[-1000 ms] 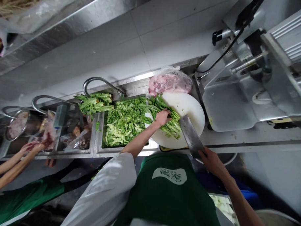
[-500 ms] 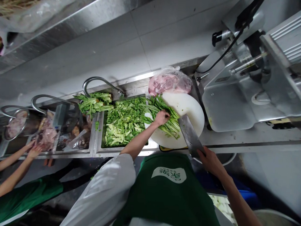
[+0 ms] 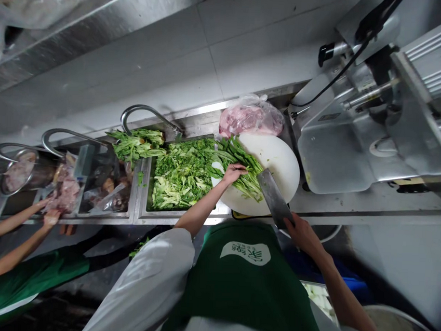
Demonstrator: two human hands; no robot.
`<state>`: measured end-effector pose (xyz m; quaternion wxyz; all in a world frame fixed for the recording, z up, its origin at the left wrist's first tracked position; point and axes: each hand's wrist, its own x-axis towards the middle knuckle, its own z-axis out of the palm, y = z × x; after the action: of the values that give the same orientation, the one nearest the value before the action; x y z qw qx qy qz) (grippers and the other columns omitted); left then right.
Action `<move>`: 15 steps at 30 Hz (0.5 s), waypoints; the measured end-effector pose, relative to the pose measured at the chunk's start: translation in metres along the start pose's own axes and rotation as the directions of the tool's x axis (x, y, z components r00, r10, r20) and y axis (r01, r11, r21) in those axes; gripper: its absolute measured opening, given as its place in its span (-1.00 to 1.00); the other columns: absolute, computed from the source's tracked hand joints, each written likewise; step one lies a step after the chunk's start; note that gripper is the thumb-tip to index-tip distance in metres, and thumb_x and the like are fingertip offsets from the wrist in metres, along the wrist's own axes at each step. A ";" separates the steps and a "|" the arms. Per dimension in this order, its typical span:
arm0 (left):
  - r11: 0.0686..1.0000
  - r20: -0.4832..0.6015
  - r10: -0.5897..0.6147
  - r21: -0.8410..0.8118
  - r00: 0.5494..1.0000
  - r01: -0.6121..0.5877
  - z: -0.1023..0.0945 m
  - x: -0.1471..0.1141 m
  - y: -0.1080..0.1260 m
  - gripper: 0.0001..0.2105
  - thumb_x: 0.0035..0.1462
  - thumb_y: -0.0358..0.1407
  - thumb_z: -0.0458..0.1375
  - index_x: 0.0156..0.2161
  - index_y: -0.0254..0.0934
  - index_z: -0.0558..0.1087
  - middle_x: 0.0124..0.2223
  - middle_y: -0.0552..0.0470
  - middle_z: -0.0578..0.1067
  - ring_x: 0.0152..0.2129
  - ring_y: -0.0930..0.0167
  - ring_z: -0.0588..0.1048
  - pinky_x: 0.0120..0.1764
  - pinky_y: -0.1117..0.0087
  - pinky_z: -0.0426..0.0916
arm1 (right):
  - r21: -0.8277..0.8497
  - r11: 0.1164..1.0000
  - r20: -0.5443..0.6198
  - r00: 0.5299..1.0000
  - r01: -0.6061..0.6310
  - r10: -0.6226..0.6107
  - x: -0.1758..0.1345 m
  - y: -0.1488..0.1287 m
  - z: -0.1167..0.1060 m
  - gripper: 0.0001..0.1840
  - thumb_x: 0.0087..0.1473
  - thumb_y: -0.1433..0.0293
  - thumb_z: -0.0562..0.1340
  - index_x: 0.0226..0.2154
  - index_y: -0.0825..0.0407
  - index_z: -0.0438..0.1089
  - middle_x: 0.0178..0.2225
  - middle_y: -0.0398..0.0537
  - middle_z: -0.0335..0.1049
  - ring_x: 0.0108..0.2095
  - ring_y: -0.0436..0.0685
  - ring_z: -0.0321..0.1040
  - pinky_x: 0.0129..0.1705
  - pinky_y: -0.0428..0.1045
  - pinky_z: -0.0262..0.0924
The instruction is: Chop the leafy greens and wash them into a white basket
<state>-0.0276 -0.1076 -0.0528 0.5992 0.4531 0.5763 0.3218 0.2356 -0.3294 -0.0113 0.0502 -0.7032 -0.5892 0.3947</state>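
1. The left hand (image 3: 235,173) lies palm down on the greens (image 3: 256,163), its fingers bent over the stalks; whether they clamp any, I cannot tell.
2. The right hand (image 3: 298,231) is clamped around the handle of one cleaver (image 3: 273,194), forearm angled in from the near right.
3. The blade slants far and left, its tip end just beside the stalks' right ends.
4. Under greens and blade is one round white board (image 3: 284,155) — the bunch covers its left part.
5. Left of the board, one sink basin (image 3: 141,201) is filled with cut leaves (image 3: 184,176); one leafy pile (image 3: 136,145) lies at its far left corner.
6. Beyond the board sits one bag of meat (image 3: 251,119).
7. At least three curved taps (image 3: 141,107) line the far side — and far left, a co-worker's two hands (image 3: 51,217) are at some meat (image 3: 66,191).
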 end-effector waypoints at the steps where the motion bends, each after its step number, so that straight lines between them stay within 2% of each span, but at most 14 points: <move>1: 0.997 -0.025 -0.040 -0.060 0.999 0.038 0.002 -0.003 -0.003 -0.85 -0.28 -0.39 0.43 -0.48 -0.29 0.59 -0.45 0.13 0.52 -0.44 0.47 0.44 -0.26 0.44 0.29 | -0.022 1.000 -0.001 1.000 -0.001 0.001 0.000 0.000 0.001 -0.80 0.31 0.35 0.09 -0.20 0.06 0.39 -0.35 0.04 0.50 -0.22 0.21 0.46 -0.21 -0.02 0.09; 5: 0.934 -0.085 -0.153 -0.337 0.985 0.116 0.004 -0.010 -0.003 -0.81 -0.25 -0.42 0.42 -0.43 -0.31 0.54 -0.45 0.09 0.52 -0.49 0.49 0.42 -0.36 0.46 0.24 | -0.065 0.998 0.021 0.999 -0.026 0.027 0.003 -0.001 0.003 -0.76 0.34 0.33 0.05 -0.21 0.06 0.38 -0.31 0.07 0.51 -0.22 0.21 0.47 -0.21 -0.02 0.09; 8: 0.792 -0.096 -0.104 -0.611 0.990 0.023 -0.015 -0.022 0.009 -0.82 -0.10 -0.44 0.37 -0.37 -0.29 0.47 -0.38 0.06 0.51 -0.47 0.50 0.43 -0.41 0.49 0.23 | -0.066 0.997 0.030 0.999 -0.038 0.040 0.002 -0.002 0.000 -0.76 0.33 0.32 0.04 -0.19 0.08 0.37 -0.31 0.07 0.51 -0.23 0.21 0.48 -0.20 -0.01 0.11; 10: 0.707 -0.129 -0.053 -0.705 0.990 -0.054 -0.042 -0.044 0.012 -0.85 0.00 -0.43 0.33 -0.34 -0.26 0.44 -0.36 0.06 0.47 -0.42 0.50 0.44 -0.37 0.49 0.30 | -0.071 0.997 0.034 0.999 -0.036 0.039 -0.001 -0.002 -0.004 -0.75 0.33 0.30 0.04 -0.18 0.06 0.37 -0.31 0.06 0.51 -0.23 0.22 0.48 -0.21 -0.01 0.12; 12: 0.676 -0.167 -0.064 -0.732 0.984 -0.080 -0.080 -0.083 0.002 -0.87 0.07 -0.43 0.30 -0.33 -0.25 0.42 -0.36 0.05 0.45 -0.40 0.49 0.45 -0.33 0.48 0.36 | -0.078 0.996 0.028 0.998 -0.048 0.051 -0.005 -0.001 -0.008 -0.76 0.32 0.27 0.06 -0.20 0.03 0.37 -0.33 0.03 0.50 -0.24 0.21 0.48 -0.22 -0.01 0.14; 15: 0.647 -0.222 -0.201 -0.761 0.954 -0.041 -0.141 -0.168 -0.044 -0.83 0.02 -0.44 0.33 -0.36 -0.26 0.40 -0.35 0.05 0.46 -0.42 0.50 0.45 -0.34 0.47 0.40 | -0.110 0.989 -0.008 0.996 -0.094 0.093 -0.007 -0.001 -0.014 -0.73 0.32 0.23 0.06 -0.20 0.02 0.38 -0.36 0.03 0.49 -0.28 0.22 0.47 -0.26 -0.01 0.14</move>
<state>-0.1937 -0.2531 -0.0157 0.6569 0.0836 0.4889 0.5678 0.2438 -0.3291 0.0023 -0.0066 -0.7324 -0.5764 0.3624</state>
